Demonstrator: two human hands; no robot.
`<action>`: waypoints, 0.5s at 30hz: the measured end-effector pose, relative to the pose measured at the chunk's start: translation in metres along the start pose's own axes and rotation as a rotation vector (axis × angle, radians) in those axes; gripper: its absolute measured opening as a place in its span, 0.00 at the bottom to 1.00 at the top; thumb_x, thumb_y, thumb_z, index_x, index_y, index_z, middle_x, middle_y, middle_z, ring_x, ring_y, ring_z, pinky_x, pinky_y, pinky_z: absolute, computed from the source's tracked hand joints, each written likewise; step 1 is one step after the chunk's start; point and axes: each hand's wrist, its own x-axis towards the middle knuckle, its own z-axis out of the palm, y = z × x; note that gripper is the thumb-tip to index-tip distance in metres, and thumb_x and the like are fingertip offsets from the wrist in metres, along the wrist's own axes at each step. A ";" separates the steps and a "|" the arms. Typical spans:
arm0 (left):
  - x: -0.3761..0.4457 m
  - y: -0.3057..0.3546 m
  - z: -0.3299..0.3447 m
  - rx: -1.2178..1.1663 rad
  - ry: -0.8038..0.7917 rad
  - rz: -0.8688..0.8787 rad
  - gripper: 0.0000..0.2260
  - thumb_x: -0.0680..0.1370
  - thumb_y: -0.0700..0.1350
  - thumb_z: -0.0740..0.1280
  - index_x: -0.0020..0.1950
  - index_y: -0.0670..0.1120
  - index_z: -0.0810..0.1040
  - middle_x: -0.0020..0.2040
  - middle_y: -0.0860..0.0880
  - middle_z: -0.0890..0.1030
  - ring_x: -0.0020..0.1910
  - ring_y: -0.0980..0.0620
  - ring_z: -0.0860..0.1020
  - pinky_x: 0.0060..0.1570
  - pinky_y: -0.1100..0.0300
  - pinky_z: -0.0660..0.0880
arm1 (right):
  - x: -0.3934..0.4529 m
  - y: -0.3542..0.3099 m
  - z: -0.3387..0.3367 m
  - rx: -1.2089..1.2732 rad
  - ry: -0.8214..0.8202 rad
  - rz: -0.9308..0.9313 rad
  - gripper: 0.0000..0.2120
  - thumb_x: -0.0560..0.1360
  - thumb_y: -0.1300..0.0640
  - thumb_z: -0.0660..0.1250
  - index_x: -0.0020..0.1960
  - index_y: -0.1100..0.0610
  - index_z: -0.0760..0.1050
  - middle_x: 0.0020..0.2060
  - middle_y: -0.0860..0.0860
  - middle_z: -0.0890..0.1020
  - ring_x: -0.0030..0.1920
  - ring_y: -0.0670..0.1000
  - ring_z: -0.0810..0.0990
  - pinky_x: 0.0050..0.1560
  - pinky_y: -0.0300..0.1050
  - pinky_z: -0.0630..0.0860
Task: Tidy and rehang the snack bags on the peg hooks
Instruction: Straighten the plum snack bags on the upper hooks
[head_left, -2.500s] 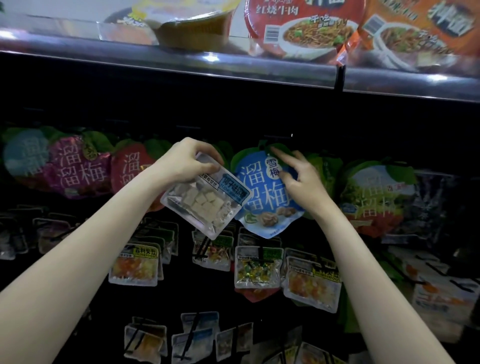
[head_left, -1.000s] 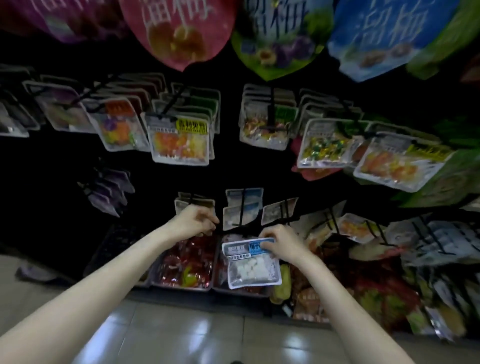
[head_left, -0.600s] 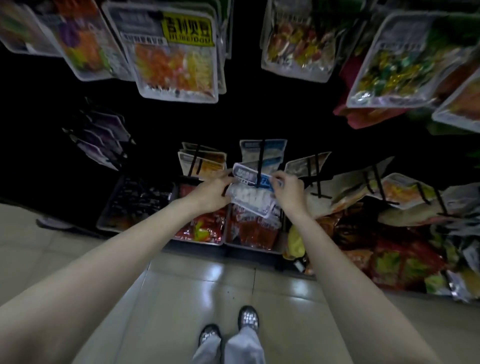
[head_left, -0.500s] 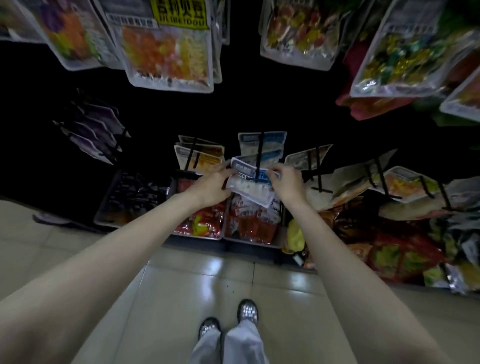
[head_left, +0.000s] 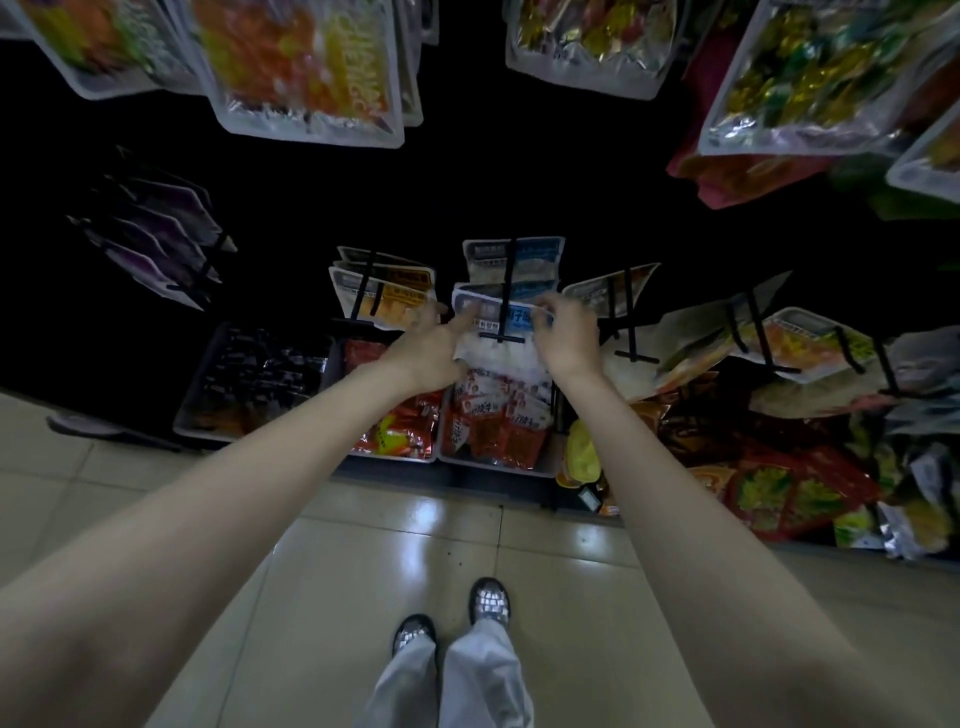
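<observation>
— Where is the snack bag (head_left: 501, 340)?

— Low on the rack, at the front of a black peg hook (head_left: 505, 291). It has a blue-and-white label strip across the top and white pieces showing through the clear lower half. The hook's rod runs down over the middle of the label strip, and its short crossbar sits just below that strip.

— Is the bag threaded onto the hook?

— I cannot tell. The rod crosses the top edge, but the hole is too small and too blurred to make out.

— And the hands?

— Both are on the bag. The left hand (head_left: 428, 351) reaches in from the left with the forefinger stretched out onto the label's left end; whether the thumb is behind the bag is hidden. The right hand (head_left: 563, 332) has its fingers curled over the label's right end, pinching the top corner.

— What hangs behind it?

— More bags (head_left: 511, 260) of the same kind on that same hook, further back. On the neighbouring hook to the left hang orange-filled packets (head_left: 384, 296); to the right, a tilted pale packet (head_left: 608, 288) on another hook.

— Below?

— Bins along the foot of the rack. A bin of red sachets (head_left: 498, 421) sits right under the bag, and a dark bin (head_left: 254, 379) stands further left. The tiled floor (head_left: 415, 545) is in front, with the person's shoes (head_left: 488, 600) and grey trouser legs.

— Above?

— Larger clear bags of orange and yellow sweets (head_left: 301, 67), blurred, near the top edge.
</observation>
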 end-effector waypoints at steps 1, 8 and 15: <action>-0.002 0.002 0.000 -0.019 0.001 -0.017 0.31 0.79 0.42 0.61 0.77 0.54 0.48 0.76 0.41 0.47 0.74 0.40 0.55 0.64 0.53 0.66 | -0.002 -0.002 0.000 0.031 -0.006 0.013 0.14 0.80 0.62 0.57 0.64 0.59 0.72 0.56 0.59 0.79 0.55 0.58 0.77 0.49 0.44 0.71; -0.029 0.017 -0.022 -0.159 0.354 0.089 0.22 0.78 0.37 0.61 0.72 0.44 0.64 0.66 0.40 0.67 0.62 0.41 0.71 0.60 0.54 0.68 | -0.049 -0.002 -0.039 0.179 0.055 -0.035 0.17 0.78 0.67 0.57 0.65 0.59 0.70 0.60 0.56 0.76 0.61 0.54 0.73 0.57 0.39 0.68; -0.056 0.056 -0.043 -0.206 0.434 0.332 0.18 0.78 0.35 0.61 0.68 0.41 0.69 0.60 0.40 0.72 0.50 0.45 0.75 0.45 0.66 0.64 | -0.092 0.016 -0.131 0.201 0.185 -0.024 0.16 0.77 0.68 0.58 0.64 0.61 0.70 0.58 0.58 0.76 0.58 0.55 0.75 0.55 0.43 0.72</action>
